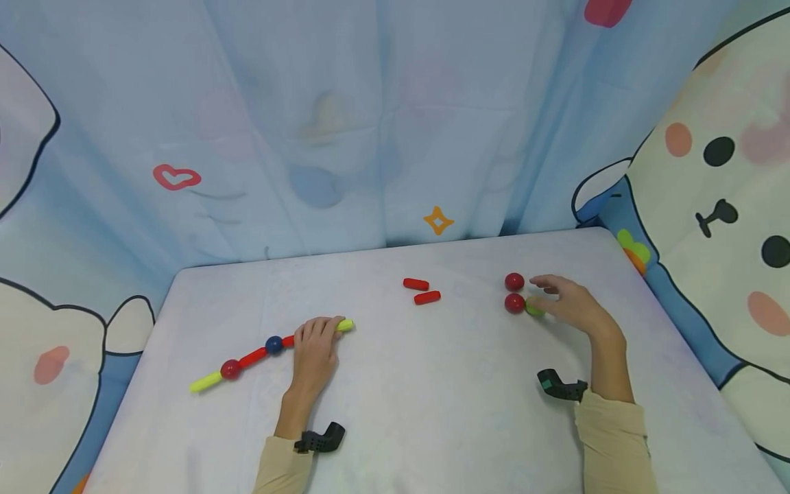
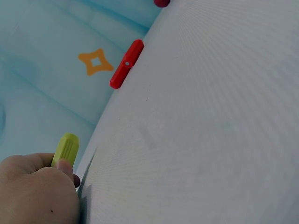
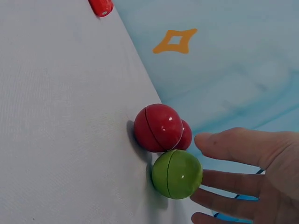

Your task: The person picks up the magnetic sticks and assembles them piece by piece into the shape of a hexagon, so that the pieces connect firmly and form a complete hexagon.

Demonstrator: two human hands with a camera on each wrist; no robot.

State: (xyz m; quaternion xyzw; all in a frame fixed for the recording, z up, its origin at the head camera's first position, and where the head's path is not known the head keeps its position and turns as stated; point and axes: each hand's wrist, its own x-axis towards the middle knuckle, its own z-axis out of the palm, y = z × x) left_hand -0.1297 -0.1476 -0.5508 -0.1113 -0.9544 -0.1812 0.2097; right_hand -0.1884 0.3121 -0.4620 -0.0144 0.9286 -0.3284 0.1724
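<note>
My left hand [image 1: 316, 350] grips a chain of rods and balls near its right end. A yellow-green rod [image 2: 68, 148] sticks out past the thumb and fingers. Left of the hand, the chain shows a blue ball [image 1: 274, 345], a red rod [image 1: 253, 357], a red ball [image 1: 231, 370] and a second yellow-green rod [image 1: 206, 382]; the part under the palm is hidden. My right hand [image 1: 572, 302] is at a loose green ball [image 3: 177, 174], fingers loosely extended beside it. Two red balls [image 1: 515, 303] stand next to the green one, the nearer close against it.
Two loose red rods [image 1: 427, 298] lie near the table's far middle, between the hands. A white cloth covers the table [image 1: 432, 398]. Behind its far edge hangs a light blue printed curtain [image 1: 345, 137].
</note>
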